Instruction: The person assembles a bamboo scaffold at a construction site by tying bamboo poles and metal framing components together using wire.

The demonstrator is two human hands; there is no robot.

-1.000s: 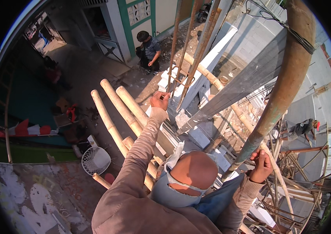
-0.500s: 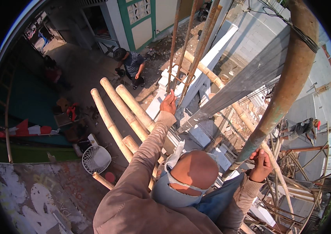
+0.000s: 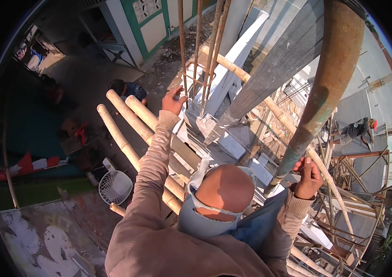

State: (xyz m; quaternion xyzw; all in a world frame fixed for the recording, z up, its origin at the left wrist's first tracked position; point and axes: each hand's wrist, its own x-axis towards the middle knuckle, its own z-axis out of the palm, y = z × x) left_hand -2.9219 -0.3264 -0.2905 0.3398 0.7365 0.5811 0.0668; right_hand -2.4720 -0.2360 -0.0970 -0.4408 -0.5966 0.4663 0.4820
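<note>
My left hand [image 3: 173, 101] is stretched forward with thumb and fingers apart, just left of several rusty upright steel bars [image 3: 198, 51]. No object shows in it. A bent steel tie [image 3: 195, 79] rings the bars beside its fingertips. At the right, my right hand [image 3: 309, 179] has its fingers curled into a pinch, and what they hold, if anything, is too small to tell. It is between a thick bamboo pole [image 3: 327, 78] and a thinner bamboo pole [image 3: 329, 180]. My bent knee [image 3: 227, 187] shows through torn blue jeans between my arms.
Several cut bamboo poles [image 3: 120, 138] stick out at the left, high above the ground. A long grey beam [image 3: 270, 76] slants beside a white beam [image 3: 237, 62]. Below are a crouching person [image 3: 133, 91], a white chair [image 3: 115, 187], and another person [image 3: 356, 129] on the right.
My left hand has moved left, away from the steel bars, and its fingers have spread. The right hand stays pinched in nearly the same place. The person below has bent lower.
</note>
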